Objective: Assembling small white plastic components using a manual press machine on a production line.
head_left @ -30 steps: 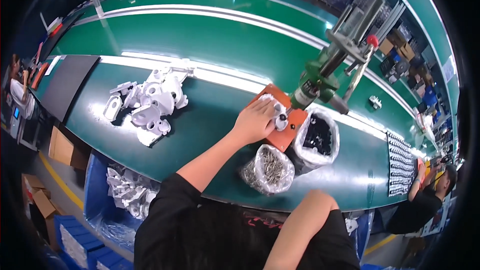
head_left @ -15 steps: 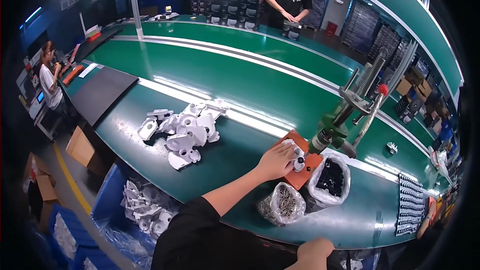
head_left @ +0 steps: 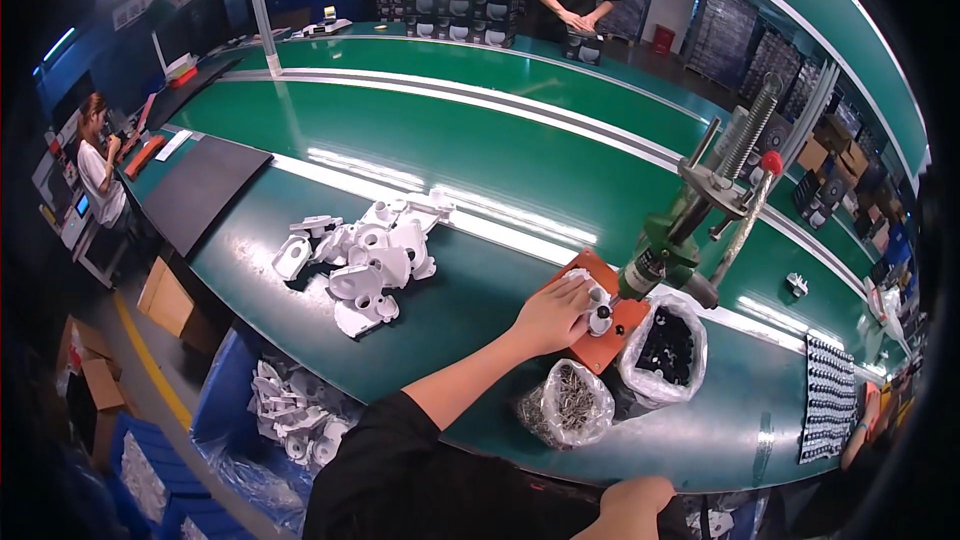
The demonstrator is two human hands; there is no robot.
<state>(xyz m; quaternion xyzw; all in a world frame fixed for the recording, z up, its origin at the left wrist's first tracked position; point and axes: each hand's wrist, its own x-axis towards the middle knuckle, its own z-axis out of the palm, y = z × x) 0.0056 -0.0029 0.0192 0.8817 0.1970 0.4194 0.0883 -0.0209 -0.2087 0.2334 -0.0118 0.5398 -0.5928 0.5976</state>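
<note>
My left hand (head_left: 552, 318) reaches over the bench with its fingers closed on a white plastic housing (head_left: 599, 324), which has a round black piece on its near side. The housing rests on an orange base plate (head_left: 597, 354), directly beside the head of a green hand press (head_left: 652, 265). The press's lever (head_left: 740, 230), topped with a red knob, slants up to the right. Bent at the lower edge is my right hand (head_left: 640, 496); its fingers are hidden. Close to the plate stand a clear bag of metal screws (head_left: 575, 402) and a bag of small black parts (head_left: 666, 352).
A heap of white housings (head_left: 375, 255) lies left on the green bench. More fill a blue bin (head_left: 225, 380) below. A dark mat (head_left: 210, 190) is at the far left, and a sheet of small parts (head_left: 828, 400) at the right. Two people work farther off.
The view has shifted slightly. My left hand stays on the white housing, and my right hand stays low at the lower edge.
</note>
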